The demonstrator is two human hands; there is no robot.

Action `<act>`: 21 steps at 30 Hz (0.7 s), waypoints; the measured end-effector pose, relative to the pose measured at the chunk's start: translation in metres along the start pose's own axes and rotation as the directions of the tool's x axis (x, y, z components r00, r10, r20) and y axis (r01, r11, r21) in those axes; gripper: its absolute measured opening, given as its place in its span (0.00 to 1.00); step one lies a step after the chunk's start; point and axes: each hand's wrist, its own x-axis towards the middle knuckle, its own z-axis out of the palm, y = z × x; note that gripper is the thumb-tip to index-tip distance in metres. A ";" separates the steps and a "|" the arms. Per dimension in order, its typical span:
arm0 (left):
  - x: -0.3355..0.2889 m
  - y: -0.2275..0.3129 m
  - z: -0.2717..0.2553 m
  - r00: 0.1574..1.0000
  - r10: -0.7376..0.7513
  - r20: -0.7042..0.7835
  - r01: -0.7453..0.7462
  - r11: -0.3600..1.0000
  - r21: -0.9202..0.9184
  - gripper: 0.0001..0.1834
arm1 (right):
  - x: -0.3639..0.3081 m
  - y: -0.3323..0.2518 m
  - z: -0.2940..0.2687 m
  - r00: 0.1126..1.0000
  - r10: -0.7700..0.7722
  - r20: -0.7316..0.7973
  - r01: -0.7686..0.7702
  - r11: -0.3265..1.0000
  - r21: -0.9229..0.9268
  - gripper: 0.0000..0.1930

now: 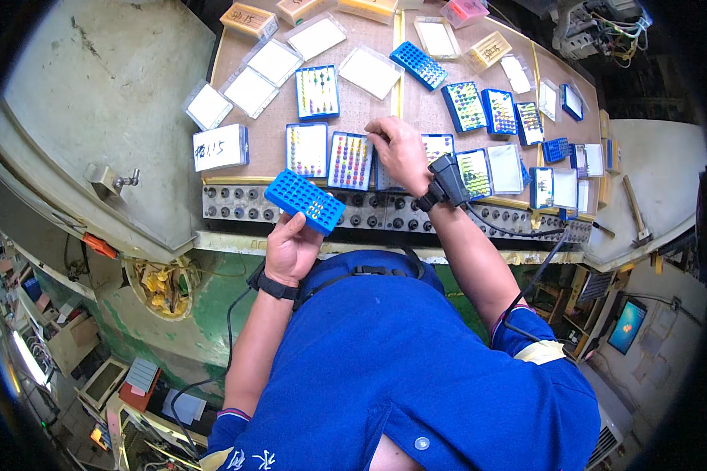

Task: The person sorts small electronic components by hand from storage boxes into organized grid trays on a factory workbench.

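My left hand grips a blue plastic rack full of round holes, tilted in front of my waist. A few small gold-coloured pieces sit in the holes near its right end. Over the bench, my right hand is bent with thumb and fingertips drawn together; whatever may be between them is too small to make out. Just left of it lies an open blue-edged case with rows of small pieces with red, purple and yellow collars. A similar case lies farther left. Another case is partly behind my right hand.
A metal rail with holes runs along the bench's near edge. Several open cases, white-lined lids and yellow boxes cover the board. A hammer lies at right. Cables run from both wrist devices.
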 end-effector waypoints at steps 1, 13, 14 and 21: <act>0.000 0.000 0.003 1.000 0.002 -0.002 -0.002 1.000 -0.001 0.36 | 0.000 0.001 0.002 1.000 -0.023 0.011 0.023 1.000 0.001 0.04; -0.004 0.009 0.019 0.998 -0.018 0.065 0.020 0.999 -0.033 0.40 | 0.000 0.000 0.001 0.981 -0.123 0.147 0.146 0.976 -0.163 0.07; -0.004 0.010 0.018 0.997 -0.027 0.069 0.030 0.999 -0.036 0.39 | 0.000 -0.003 -0.002 0.982 -0.128 0.140 0.150 0.975 -0.162 0.07; -0.004 0.016 0.016 0.996 -0.059 0.063 0.058 0.998 0.015 0.31 | -0.043 -0.030 -0.027 0.983 0.158 0.096 -0.167 0.982 0.090 0.15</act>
